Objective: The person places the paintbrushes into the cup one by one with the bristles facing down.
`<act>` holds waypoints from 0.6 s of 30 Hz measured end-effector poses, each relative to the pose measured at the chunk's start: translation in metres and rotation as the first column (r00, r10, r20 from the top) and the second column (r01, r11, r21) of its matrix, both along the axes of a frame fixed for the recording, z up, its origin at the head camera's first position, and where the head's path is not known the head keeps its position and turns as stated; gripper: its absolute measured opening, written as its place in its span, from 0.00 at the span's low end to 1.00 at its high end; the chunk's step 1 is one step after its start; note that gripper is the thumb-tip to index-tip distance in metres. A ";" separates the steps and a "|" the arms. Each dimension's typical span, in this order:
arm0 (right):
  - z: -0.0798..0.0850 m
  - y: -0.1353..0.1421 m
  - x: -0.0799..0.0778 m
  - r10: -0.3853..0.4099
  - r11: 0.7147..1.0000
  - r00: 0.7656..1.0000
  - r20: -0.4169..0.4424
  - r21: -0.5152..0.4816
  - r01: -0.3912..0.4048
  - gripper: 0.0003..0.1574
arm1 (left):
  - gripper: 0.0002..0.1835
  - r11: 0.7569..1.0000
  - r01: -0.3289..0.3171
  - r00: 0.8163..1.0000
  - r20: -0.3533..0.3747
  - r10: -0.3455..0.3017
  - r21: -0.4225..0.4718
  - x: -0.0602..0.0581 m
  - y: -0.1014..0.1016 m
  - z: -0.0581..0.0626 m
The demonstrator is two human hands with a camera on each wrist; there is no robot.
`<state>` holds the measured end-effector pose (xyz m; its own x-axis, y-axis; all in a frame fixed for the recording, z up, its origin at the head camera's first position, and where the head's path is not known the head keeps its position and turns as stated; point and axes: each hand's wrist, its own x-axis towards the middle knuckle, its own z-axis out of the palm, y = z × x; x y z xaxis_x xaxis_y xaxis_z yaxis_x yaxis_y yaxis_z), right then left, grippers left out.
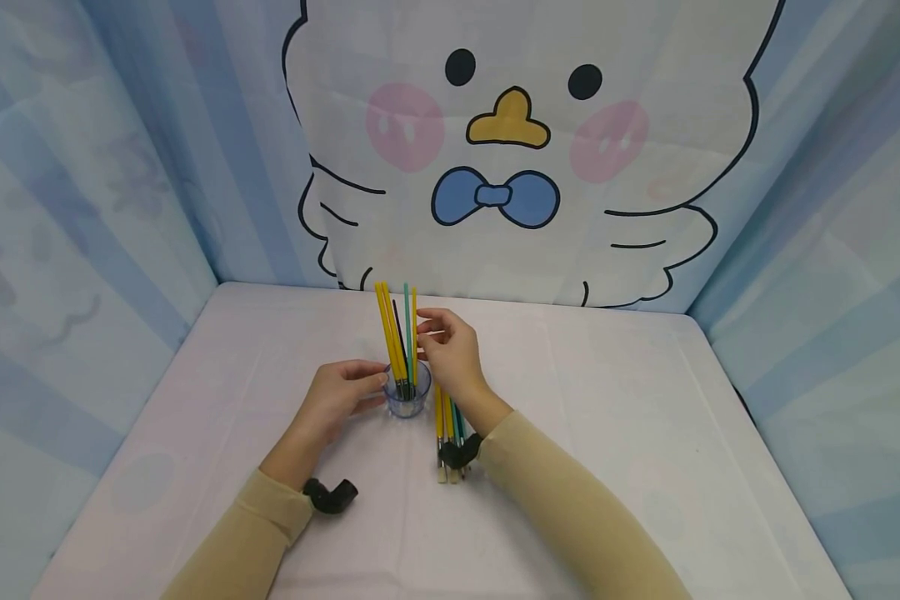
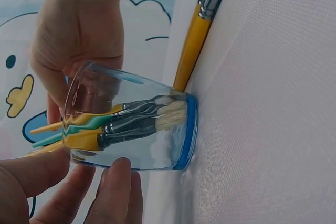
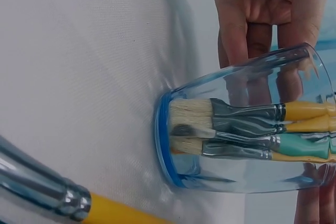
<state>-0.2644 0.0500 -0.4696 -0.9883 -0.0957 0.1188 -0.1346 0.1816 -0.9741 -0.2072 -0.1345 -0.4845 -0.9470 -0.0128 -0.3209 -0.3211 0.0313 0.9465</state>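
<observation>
A clear plastic cup (image 1: 407, 408) with a blue base stands upright on the table, holding several paintbrushes (image 1: 388, 333), bristles down, with yellow, green and dark handles. My left hand (image 1: 337, 392) holds the cup's left side, thumb (image 2: 50, 169) at the rim and fingers against the wall. To the right of the upright handles is my right hand (image 1: 453, 350); its fingertips are right beside a yellow handle (image 1: 414, 325), with thumb and forefinger apart. More paintbrushes (image 1: 441, 425) lie on the table under the right wrist, bristles toward me, partly hidden.
A pale cloth covers the table (image 1: 607, 417). Behind it hangs a curtain (image 1: 510, 258) printed with a cartoon bird, and more blue and white cloth closes both sides. Black camera mounts (image 1: 332, 497) sit at both wrists.
</observation>
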 end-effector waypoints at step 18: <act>-0.007 0.013 0.001 -0.071 0.997 0.997 0.029 0.005 0.071 0.20 | 0.18 1.000 0.002 1.000 0.000 -0.002 -0.017 0.001 0.001 0.000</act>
